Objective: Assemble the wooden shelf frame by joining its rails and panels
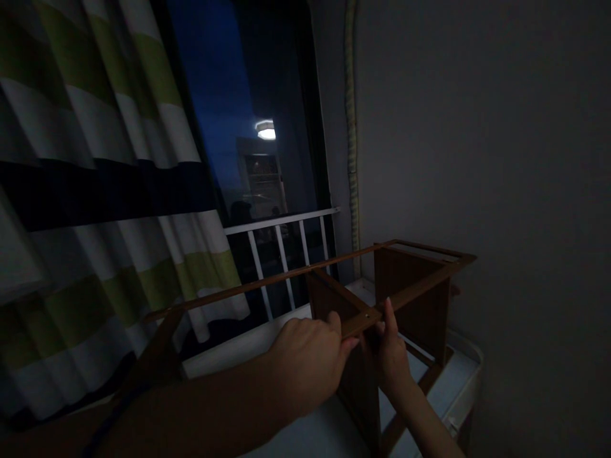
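Observation:
A brown wooden shelf frame (pixel 410 280) stands on a white surface (pixel 305 432) by the window. Its top is an open frame of thin rails, and upright panels hang below. My left hand (pixel 310 356) is closed on the near rail (pixel 358 321) of the frame, fingers curled over its edge. My right hand (pixel 391 350) pinches the same rail just to the right, one finger pointing up past it. The two hands almost touch. The room is dim.
A striped green, white and dark curtain (pixel 95 191) hangs at the left. A dark window (pixel 258 140) with a white railing (pixel 281 248) is behind the frame. A grey wall (pixel 501 159) stands close on the right, with a wrapped pipe (pixel 352 127) in the corner.

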Tool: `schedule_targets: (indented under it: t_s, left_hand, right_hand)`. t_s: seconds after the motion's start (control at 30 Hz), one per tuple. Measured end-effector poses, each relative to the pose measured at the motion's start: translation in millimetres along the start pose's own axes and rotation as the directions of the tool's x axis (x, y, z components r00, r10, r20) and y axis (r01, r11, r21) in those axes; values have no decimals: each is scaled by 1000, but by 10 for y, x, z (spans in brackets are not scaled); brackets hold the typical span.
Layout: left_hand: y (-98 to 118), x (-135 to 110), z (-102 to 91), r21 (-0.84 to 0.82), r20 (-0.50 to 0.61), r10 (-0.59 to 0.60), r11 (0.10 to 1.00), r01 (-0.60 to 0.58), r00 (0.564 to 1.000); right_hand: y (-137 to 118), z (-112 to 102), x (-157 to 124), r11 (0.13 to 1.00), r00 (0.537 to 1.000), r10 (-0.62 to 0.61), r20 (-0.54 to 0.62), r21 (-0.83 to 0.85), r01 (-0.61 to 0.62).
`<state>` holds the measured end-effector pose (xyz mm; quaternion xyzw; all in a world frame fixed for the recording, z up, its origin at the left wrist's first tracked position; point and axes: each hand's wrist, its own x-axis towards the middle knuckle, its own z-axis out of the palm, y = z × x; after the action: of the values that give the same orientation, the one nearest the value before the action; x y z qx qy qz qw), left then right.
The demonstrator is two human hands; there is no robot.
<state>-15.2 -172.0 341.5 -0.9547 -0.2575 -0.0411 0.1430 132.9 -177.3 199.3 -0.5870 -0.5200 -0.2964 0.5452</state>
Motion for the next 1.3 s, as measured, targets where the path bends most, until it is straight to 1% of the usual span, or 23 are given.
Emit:
schedule_targets:
  t_s: [0.1, 0.2, 0.3, 0.4, 0.5, 0.73, 1.13, 1.3]
  left_hand:
    - [-4, -5, -7, 3, 0, -7, 1000, 7, 1000]
    - [-5, -3, -23, -5, 1, -3, 1000, 3, 1000]
    - [2, 5, -37, -14, 36, 2, 1000, -2, 999]
    - [14, 12, -36, -14, 52, -9, 1000, 10, 999]
    - [15, 11, -28, -23, 36, 0, 1000, 1, 999]
    - [-2, 0, -34, -17, 16, 26, 1000, -26, 1000]
    - [-2, -12, 0, 7, -24, 46, 999, -45, 999]
    - [-11, -18, -18, 11, -57, 42, 999, -41, 997]
  right_hand:
    - [1, 2, -9, 1000, 1000, -6, 0, 23, 6]
    - [-51, -15, 2, 999, 1000, -21, 7, 45, 21]
    - [-118, -28, 26, 999, 999, -43, 25, 35, 42]
    - [-157, -24, 45, 999, 999, -50, -11, 2, 50]
    - [-175, -17, 58, 999, 999, -43, -27, -10, 43]
    - [-203, -11, 56, 999, 1000, -14, 6, 36, 13]
    - [-224, -48, 35, 999, 998, -33, -44, 29, 34]
    - [-195, -20, -15, 999, 998, -44, -37, 11, 44]
